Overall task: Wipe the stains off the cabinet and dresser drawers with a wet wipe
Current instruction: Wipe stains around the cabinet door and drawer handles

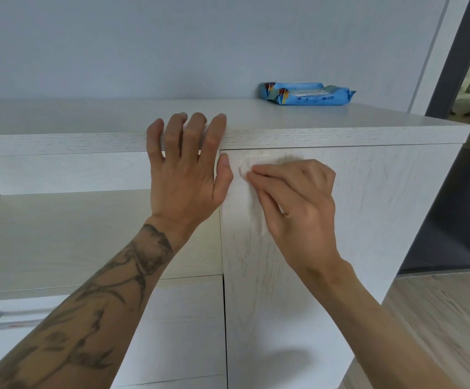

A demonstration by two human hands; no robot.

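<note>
Edges: the cabinet top ends in a thick front lip. Below it a thin dark seam runs down between the cabinet door and the drawer front on its left.
Left hand: lies flat and spread, holding nothing, fingers over the front lip and thumb just beside the door's upper left corner.
Right hand: fingers curled round the wet wipe, pressing it against the door.
Wet wipe: bunched and white, on the door's upper left part, close to the left thumb but apart from it.
Open room: the door face to the right of and below the right hand is bare.
Stain: a faint grey smudge sits just under the lip, above the right knuckles.
Nearby: a blue pack of wet wipes lies flat on the surface near the wall, well apart from both hands.
Left side: a recessed shelf opens under the lip, and a metal drawer handle shows lower down, partly behind the left forearm.
Room: pale grey wall behind, wood-grain floor at the right and a dark door frame beyond the cabinet's right side.
</note>
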